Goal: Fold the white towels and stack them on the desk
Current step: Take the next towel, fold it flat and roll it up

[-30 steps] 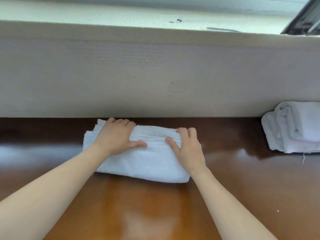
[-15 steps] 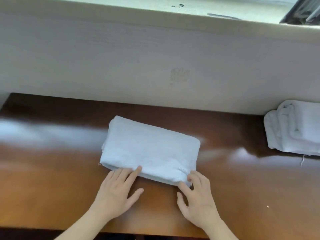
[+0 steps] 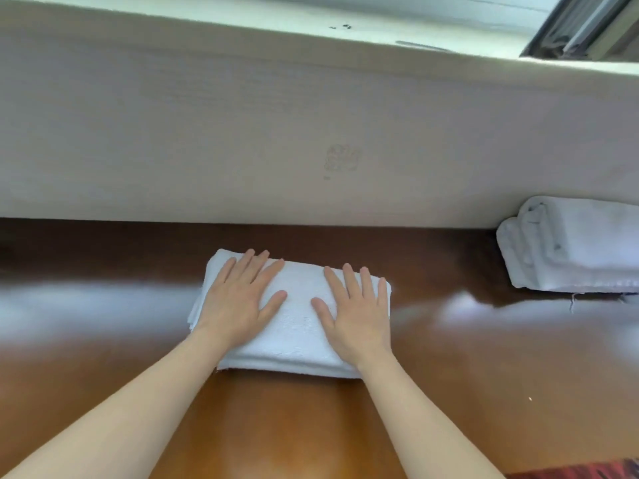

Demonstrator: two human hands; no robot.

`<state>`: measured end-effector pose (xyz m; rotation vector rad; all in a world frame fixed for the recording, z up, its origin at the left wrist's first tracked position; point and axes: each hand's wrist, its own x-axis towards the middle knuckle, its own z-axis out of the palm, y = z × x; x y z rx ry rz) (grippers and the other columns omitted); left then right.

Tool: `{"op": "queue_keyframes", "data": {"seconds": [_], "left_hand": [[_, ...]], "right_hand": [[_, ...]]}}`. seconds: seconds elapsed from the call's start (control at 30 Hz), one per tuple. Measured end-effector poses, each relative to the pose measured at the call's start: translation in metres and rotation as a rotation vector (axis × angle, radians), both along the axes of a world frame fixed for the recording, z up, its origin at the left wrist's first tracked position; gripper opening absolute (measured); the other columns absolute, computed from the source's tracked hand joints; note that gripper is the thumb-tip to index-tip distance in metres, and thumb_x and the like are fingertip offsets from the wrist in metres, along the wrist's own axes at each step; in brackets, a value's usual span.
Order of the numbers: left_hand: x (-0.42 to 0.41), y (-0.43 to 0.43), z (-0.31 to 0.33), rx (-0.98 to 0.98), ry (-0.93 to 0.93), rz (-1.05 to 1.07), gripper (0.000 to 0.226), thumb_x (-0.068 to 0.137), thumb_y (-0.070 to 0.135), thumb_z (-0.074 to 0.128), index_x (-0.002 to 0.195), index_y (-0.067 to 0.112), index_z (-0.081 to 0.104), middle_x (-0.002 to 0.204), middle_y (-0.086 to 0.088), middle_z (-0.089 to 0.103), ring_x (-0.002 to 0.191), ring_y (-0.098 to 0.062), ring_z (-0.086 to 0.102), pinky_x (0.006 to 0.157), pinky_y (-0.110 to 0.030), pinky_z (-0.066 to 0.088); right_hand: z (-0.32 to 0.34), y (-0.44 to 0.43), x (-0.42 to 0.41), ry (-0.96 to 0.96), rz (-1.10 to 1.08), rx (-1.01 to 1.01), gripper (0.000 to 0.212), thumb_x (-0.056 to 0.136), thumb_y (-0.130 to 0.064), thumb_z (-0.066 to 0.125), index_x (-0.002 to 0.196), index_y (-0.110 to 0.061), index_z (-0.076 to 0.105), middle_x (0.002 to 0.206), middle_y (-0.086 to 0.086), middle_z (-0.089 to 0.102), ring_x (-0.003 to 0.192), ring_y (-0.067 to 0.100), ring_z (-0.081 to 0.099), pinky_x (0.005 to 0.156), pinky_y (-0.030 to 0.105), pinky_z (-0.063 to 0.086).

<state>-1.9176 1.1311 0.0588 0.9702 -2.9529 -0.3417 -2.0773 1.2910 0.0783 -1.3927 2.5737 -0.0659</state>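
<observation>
White cloth lies under both my palms in the head view, the only 1 I have. It is a folded towel [image 3: 297, 326], flat on the glossy brown wooden desk [image 3: 484, 375] near its back edge, close to the pale wall [image 3: 242, 133] but not touching it. The towel sits a little askew, and its stacked layers show along the near edge and the left end.

My left hand [image 3: 238, 302] rests palm down on the left half with its fingers straight and slightly spread, the tips reaching the far edge. My right hand [image 3: 356, 312] lies the same way on the right half, flat, gripping nothing. The 2 thumbs point toward each other and stay apart, with a strip of towel bare between them. Both bare forearms come in from the bottom of the frame.

Far to my right a pile of folded white towels [image 3: 570, 247] sits on the desk against the wall, well apart from the towel under my hands and cut off by the frame edge. I cannot count its towels. A loose thread [image 3: 572, 300] hangs from its near edge.

On the wall is a faint smudge [image 3: 342, 160]. Above runs a light ledge [image 3: 311, 15] with a few dark specks, and a dark window frame [image 3: 587, 25] fills the top right corner. A red patterned sliver [image 3: 587, 470] shows at the bottom right, and I cannot tell what it is.
</observation>
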Motion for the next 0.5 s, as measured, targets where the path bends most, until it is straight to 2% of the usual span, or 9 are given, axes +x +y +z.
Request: {"op": "queue_keyframes", "data": {"seconds": [0.07,0.13,0.17,0.27,0.33,0.43,0.5], "left_hand": [[0.010,-0.009,-0.005,0.021,0.055,0.126,0.065,0.094,0.064,0.016,0.152,0.036,0.029,0.162,0.004,0.026,0.152,-0.017,0.012,0.123,-0.042,0.009],[0.015,-0.015,-0.007,0.152,0.144,0.266,0.063,0.095,0.065,0.027,0.151,0.036,0.029,0.162,0.007,0.023,0.151,-0.018,0.012,0.120,-0.046,0.015],[0.016,-0.014,-0.005,0.243,0.209,0.343,0.066,0.094,0.065,0.037,0.152,0.035,0.027,0.163,0.009,0.020,0.151,-0.019,0.011,0.119,-0.046,0.017],[0.023,-0.007,0.001,0.558,0.428,0.571,0.085,0.087,0.060,0.060,0.155,0.033,0.017,0.161,0.010,0.022,0.148,-0.019,0.013,0.118,-0.043,0.020],[0.026,-0.002,0.007,0.682,0.485,0.689,0.092,0.082,0.060,0.068,0.154,0.037,0.015,0.158,0.011,0.029,0.146,-0.019,0.024,0.114,-0.041,0.026],[0.026,0.011,0.017,0.754,0.505,0.815,0.089,0.078,0.057,0.074,0.150,0.030,0.030,0.146,0.007,0.044,0.129,-0.020,0.045,0.104,-0.034,0.036],[0.025,0.027,0.025,0.845,0.524,0.898,0.071,0.078,0.048,0.078,0.136,0.024,0.046,0.126,0.004,0.055,0.110,-0.019,0.053,0.095,-0.033,0.042]], "right_hand": [[-0.004,0.014,-0.012,-0.091,-0.180,-0.052,0.064,0.095,-0.069,0.012,0.154,-0.043,0.012,0.165,-0.004,0.011,0.151,0.028,0.007,0.121,0.050,0.010],[-0.007,0.028,-0.025,-0.358,-0.394,-0.195,0.064,0.094,-0.070,0.028,0.151,-0.044,0.017,0.160,-0.003,0.024,0.145,0.024,0.027,0.115,0.046,0.030],[-0.008,0.034,-0.029,-0.492,-0.459,-0.284,0.066,0.093,-0.067,0.037,0.151,-0.043,0.018,0.157,-0.005,0.031,0.142,0.021,0.033,0.113,0.043,0.034],[-0.004,0.042,-0.024,-0.840,-0.613,-0.509,0.071,0.094,-0.050,0.056,0.153,-0.041,0.016,0.156,-0.013,0.033,0.141,0.011,0.034,0.115,0.035,0.031],[-0.001,0.047,-0.020,-1.036,-0.732,-0.615,0.078,0.094,-0.041,0.062,0.155,-0.038,0.013,0.152,-0.017,0.034,0.135,0.009,0.040,0.110,0.031,0.035],[-0.004,0.055,-0.019,-1.141,-0.802,-0.634,0.083,0.083,-0.046,0.073,0.151,-0.039,0.027,0.145,-0.017,0.043,0.128,0.011,0.050,0.109,0.038,0.043],[-0.004,0.066,-0.020,-1.122,-0.782,-0.592,0.081,0.071,-0.057,0.072,0.143,-0.040,0.039,0.144,-0.012,0.050,0.126,0.012,0.054,0.108,0.043,0.045]]}}
